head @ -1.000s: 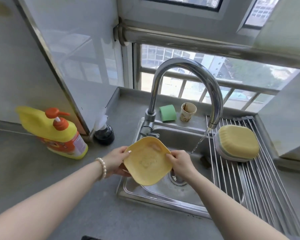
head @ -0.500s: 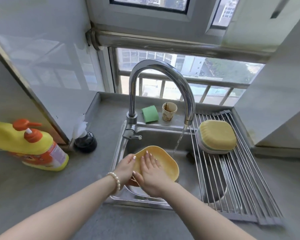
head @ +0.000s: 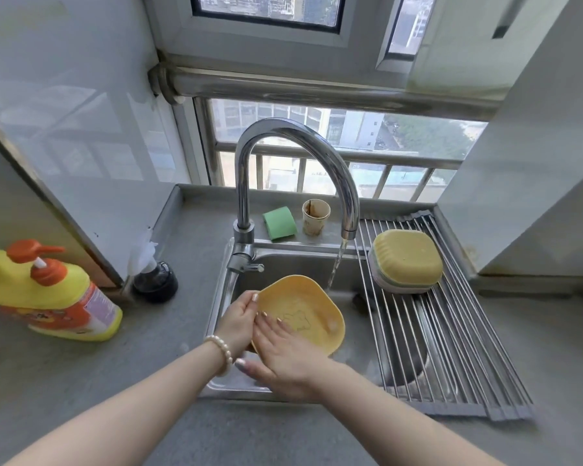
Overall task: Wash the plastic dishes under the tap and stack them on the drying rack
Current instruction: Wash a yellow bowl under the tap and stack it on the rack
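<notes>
- The left hand (head: 238,319) pinches the rim of a yellow plastic plate (head: 303,311), thumb on the upper edge and fingers curled behind it, holding it tilted over the sink (head: 216,317).
- The right hand (head: 283,354) lies flat inside the plate with its fingers (head: 273,322) spread and straight, pressing on the inner face just beside the left-hand grip.
- A second ago both hands held the plate by opposite edges, its underside turned up; now it faces up and the right hand has gone from the rim onto the inside.
- That change looks like a shift from holding to rubbing the surface clean.
- Water runs from the chrome tap (head: 297,169); the stream falls just beyond the plate's far edge, away from the grip, so the plate is not quite under it.
- Further out on that far side, washed dishes (head: 406,260) sit stacked upside down on the roll-up drying rack (head: 451,348).
- This plate likely needs rinsing before it joins that stack.
- A yellow detergent bottle (head: 48,297) stands well off to the left-hand side.
</notes>
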Demonstrator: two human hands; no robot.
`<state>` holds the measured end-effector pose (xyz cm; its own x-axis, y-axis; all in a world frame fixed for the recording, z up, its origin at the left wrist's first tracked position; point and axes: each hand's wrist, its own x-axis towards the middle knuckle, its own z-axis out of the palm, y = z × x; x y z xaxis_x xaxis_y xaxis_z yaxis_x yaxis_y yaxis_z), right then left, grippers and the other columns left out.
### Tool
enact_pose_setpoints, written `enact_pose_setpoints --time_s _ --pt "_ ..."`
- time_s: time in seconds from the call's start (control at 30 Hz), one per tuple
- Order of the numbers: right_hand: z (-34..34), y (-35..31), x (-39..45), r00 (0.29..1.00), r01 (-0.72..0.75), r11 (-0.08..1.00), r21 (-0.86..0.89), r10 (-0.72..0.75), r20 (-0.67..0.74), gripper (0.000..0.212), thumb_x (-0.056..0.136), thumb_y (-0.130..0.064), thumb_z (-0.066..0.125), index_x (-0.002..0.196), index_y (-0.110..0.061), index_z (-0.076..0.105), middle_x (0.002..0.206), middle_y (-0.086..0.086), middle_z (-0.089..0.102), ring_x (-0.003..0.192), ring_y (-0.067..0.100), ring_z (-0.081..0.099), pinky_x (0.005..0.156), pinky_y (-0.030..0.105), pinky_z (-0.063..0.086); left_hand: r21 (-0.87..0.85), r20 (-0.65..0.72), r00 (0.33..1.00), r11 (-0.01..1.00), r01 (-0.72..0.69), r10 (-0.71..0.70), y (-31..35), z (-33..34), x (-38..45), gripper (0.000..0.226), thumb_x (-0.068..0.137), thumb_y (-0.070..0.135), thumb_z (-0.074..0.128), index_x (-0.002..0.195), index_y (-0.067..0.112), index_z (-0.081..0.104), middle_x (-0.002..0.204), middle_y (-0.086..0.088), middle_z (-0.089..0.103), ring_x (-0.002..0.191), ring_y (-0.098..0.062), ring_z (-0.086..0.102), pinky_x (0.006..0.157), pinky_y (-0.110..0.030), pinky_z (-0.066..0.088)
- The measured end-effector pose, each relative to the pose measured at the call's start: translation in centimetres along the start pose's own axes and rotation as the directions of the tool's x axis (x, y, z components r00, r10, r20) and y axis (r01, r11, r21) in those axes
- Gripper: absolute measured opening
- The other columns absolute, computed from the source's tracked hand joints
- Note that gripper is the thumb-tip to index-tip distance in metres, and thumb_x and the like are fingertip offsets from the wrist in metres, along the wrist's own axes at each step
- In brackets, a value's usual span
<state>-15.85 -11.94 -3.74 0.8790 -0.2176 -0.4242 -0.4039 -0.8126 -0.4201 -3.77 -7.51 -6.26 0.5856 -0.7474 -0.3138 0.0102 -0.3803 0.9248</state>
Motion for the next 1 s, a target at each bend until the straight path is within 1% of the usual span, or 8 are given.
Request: enact_pose_setpoints --time_s 0.1,0.27,0.53,0.67,0.73,0.83,0.9,1.0 --pt "-0.5 1.4 -2.4 0.994 0.035 0.997 -0.064 -0.029 0.102 0.090 0.084 -0.069 0.001 0.153 -0.011 0.006 0.160 0.006 -0.001 0.147 0.017 -0.004 0.120 0.035 -0.001 0.042 -0.035 0.999 0.999 0.021 -0.020 -0.3 -1.1 0.2 0.027 0.102 0.026 0.035 0.087 0.022 0.056 0.082 -0.005 0.059 0.072 -0.017 0.055 0.071 -0.037 0.049" --pt "-2.1 3.5 -1.5 0.973 -0.230 0.961 -0.154 0.223 -0.061 0.120 0.057 -0.079 -0.014 0.152 -0.007 0.002 0.160 0.010 -0.006 0.147 0.021 -0.005 0.120 0.036 -0.002 -0.041 -0.005 0.998 0.997 0.067 -0.068 -0.2 -0.2 -0.3 0.027 0.103 0.030 0.032 0.090 0.021 0.053 0.087 -0.011 0.056 0.072 -0.024 0.058 0.054 -0.036 0.054" --pt "-1.6 0.2 -3.9 0.993 0.065 0.996 -0.067 -0.058 0.099 0.101 0.073 -0.076 -0.001 0.153 -0.015 0.000 0.160 0.002 -0.002 0.147 0.014 -0.005 0.120 0.032 -0.002 -0.037 -0.043 0.999 0.999 -0.017 0.016 0.7 -1.1 -0.5 0.027 0.102 0.026 0.036 0.090 0.014 0.057 0.077 -0.005 0.056 0.070 -0.018 0.052 0.069 -0.037 0.049" --pt "-3.5 2.7 -3.5 0.980 -0.193 0.944 -0.268 0.200 -0.003 0.101 0.079 -0.077 0.002 0.153 -0.008 0.002 0.160 0.010 -0.002 0.147 0.022 0.001 0.120 0.035 0.003 -0.087 -0.037 0.996 0.993 0.081 -0.085 0.6 -1.0 -0.8 0.030 0.103 0.033 0.032 0.089 0.019 0.054 0.092 -0.014 0.058 0.083 -0.033 0.061 0.074 -0.055 0.056" --pt "-4.0 2.2 -1.8 0.967 -0.255 0.949 -0.186 0.247 -0.065 0.094 0.087 -0.073 0.011 0.152 -0.006 -0.003 0.158 0.013 -0.010 0.147 0.024 -0.006 0.120 0.037 -0.001 -0.146 -0.016 0.995 0.985 0.092 -0.095 0.9 0.0 -1.1 0.030 0.103 0.032 0.032 0.087 0.018 0.053 0.090 -0.014 0.058 0.079 -0.030 0.062 0.061 -0.044 0.058" --pt "-3.8 -0.1 0.0 0.989 -0.127 0.992 -0.021 0.126 -0.074 0.085 0.093 -0.066 0.014 0.151 -0.008 -0.011 0.156 0.014 -0.020 0.145 0.022 -0.017 0.119 0.036 -0.008 -0.301 -0.032 0.997 0.952 0.052 -0.065 1.7 0.6 -1.1 0.025 0.102 0.023 0.037 0.085 0.017 0.054 0.083 -0.005 0.061 0.080 -0.023 0.060 0.063 -0.032 0.056" --pt "-3.3 -1.4 -0.2 0.998 0.024 0.997 0.070 -0.020 -0.052 0.082 0.095 -0.063 0.018 0.150 -0.011 -0.014 0.157 0.011 -0.017 0.145 0.018 -0.015 0.119 0.033 -0.007 -0.257 -0.077 0.997 0.966 0.004 -0.025 2.0 0.0 -0.5 0.024 0.101 0.021 0.039 0.083 0.020 0.055 0.084 -0.004 0.060 0.085 -0.021 0.058 0.084 -0.036 0.051" --pt "-2.9 -1.4 -1.8 0.991 0.132 0.981 0.139 -0.128 -0.037 0.081 0.096 -0.058 0.034 0.153 -0.015 -0.005 0.160 0.007 -0.001 0.147 0.016 -0.001 0.120 0.031 0.003 -0.166 -0.098 0.995 0.986 -0.017 0.001 1.9 -0.9 -0.3 0.027 0.101 0.022 0.039 0.081 0.020 0.056 0.076 -0.002 0.059 0.074 -0.019 0.056 0.077 -0.038 0.048"
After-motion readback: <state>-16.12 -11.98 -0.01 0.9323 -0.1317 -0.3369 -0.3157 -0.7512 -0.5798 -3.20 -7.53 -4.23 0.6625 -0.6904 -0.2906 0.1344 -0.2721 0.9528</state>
